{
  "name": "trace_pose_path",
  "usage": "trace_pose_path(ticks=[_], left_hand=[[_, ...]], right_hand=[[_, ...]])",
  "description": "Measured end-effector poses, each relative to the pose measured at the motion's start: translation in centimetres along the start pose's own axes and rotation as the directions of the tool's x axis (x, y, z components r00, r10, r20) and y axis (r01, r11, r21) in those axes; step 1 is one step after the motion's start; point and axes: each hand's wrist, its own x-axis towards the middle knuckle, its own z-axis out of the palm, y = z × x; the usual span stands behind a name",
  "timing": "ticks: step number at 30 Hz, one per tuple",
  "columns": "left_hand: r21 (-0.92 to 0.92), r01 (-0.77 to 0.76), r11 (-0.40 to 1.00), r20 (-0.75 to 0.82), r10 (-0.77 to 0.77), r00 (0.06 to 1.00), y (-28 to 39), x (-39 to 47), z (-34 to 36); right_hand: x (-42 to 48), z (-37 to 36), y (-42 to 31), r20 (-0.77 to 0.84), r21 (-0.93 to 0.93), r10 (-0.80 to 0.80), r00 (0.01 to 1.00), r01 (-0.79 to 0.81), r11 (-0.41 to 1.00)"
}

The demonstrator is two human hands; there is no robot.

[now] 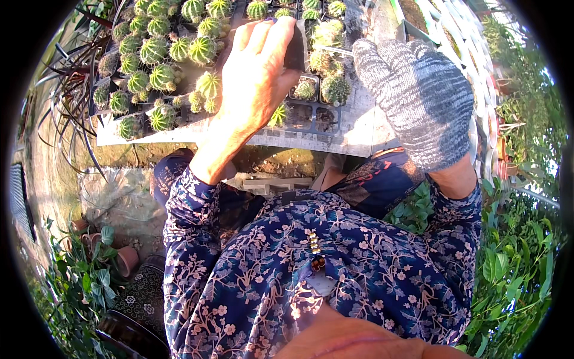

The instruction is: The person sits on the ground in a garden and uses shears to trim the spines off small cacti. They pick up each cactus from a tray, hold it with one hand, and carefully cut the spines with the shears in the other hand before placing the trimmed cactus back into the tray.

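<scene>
My bare left hand is wrapped around a small black plastic pot, its thumb on the near side. The pot's contents are hidden by the hand. A grey knit glove covers my right hand, which grips a thin metal tool, perhaps tweezers. The tool's tip reaches left to a clump of pale yellowish cacti. Just below the held pot, a small round cactus sits in a square pot, beside a darker green cactus.
Many ribbed green cacti in dark pots crowd the table's left side. A black cell tray holding soil lies near the front edge of the table. Dark strappy leaves overhang at left. Terracotta pots stand on the ground.
</scene>
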Motion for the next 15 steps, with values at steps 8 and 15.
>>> trace_pose_path(ticks=[8, 15], left_hand=[[0.031, 0.0, 1.0, -0.002, 0.0, 1.0, -0.3, -0.2, -0.3], [-0.022, 0.008, 1.0, 0.015, -0.008, 1.0, -0.1, 0.1, -0.2]], right_hand=[[1.8, -1.8, -1.2, 0.106, -0.115, 0.112, 0.988, -0.1, 0.988], [2.2, -2.2, -0.5, 0.069, -0.178, 0.078, 0.995, -0.065, 0.982]])
